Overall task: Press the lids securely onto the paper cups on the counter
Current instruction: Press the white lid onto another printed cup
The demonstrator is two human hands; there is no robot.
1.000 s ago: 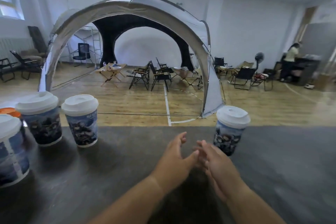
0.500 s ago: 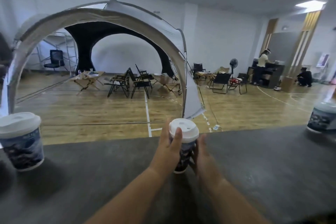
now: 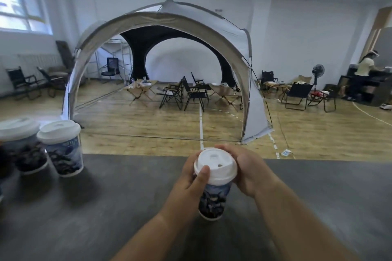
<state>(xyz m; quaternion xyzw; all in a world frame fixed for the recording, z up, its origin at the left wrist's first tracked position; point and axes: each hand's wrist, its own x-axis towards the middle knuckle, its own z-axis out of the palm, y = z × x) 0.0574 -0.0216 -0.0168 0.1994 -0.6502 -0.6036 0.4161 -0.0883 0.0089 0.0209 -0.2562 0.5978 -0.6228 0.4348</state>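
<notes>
Dark grey counter point(image 3: 106, 207) fills the near half of the scene. Beyond its far edge lies a wooden floor point(image 3: 137, 125) with a big arched tent point(image 3: 165, 21) at twelve o'clock. Near the counter's middle stands a printed paper cup point(image 3: 214, 199) with a white lid point(image 3: 216, 165) on it. Its base looks to be down on the counter, though I cannot swear it is not lifted a hair. Both hands are on it. The left hand point(image 3: 189, 178) comes in from seven o'clock and wraps the cup's upper wall on the nine o'clock side. Its fingers curl round behind the cup, and the thumb point(image 3: 202, 172) lies over the lid's near-left rim. The right hand point(image 3: 248, 167) comes from five o'clock and cups the lid's three o'clock side, its fingers point(image 3: 224, 148) curled over the far rim and the palm close against the lid's edge. The lid looks level on the cup. Away at nine o'clock, well apart from the held cup, two more lidded cups stand just beside each other. The second cup point(image 3: 65, 154) is the nearer, and the third cup point(image 3: 23, 150) is by the left edge. Under the tent are folding chairs point(image 3: 191, 93) and small tables point(image 3: 142, 88). At three o'clock in the room stands a fan point(image 3: 318, 70), and past it a person point(image 3: 363, 70) in a pale top is at a dark desk. A bright window point(image 3: 17, 6) sits high at ten o'clock.
</notes>
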